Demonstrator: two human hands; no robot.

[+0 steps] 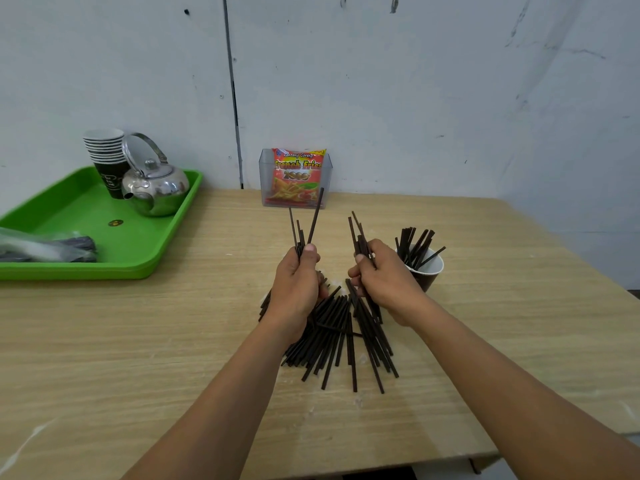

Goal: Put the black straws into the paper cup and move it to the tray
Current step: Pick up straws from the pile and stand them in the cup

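Both hands grip small bunches of black straws above a loose pile on the tabletop.

The straws (341, 336) are thin, dark and straight, fanned in a heap at the middle of the tabletop (138, 341). The left hand (297, 284) has its fingers closed around a few upright ones; the right hand (384, 277) has its fingers closed on another bunch. Just right of the right hand stands the paper cup (427, 271), dark outside and white inside, with several straws leaning in it. The tabletop is pale wood grain. Far left lies a green tray (86, 216) carrying a metal kettle (156, 188) and stacked cups (105, 157). A snack packet (298, 176) sits in a clear holder against the scuffed white wall (433, 98).
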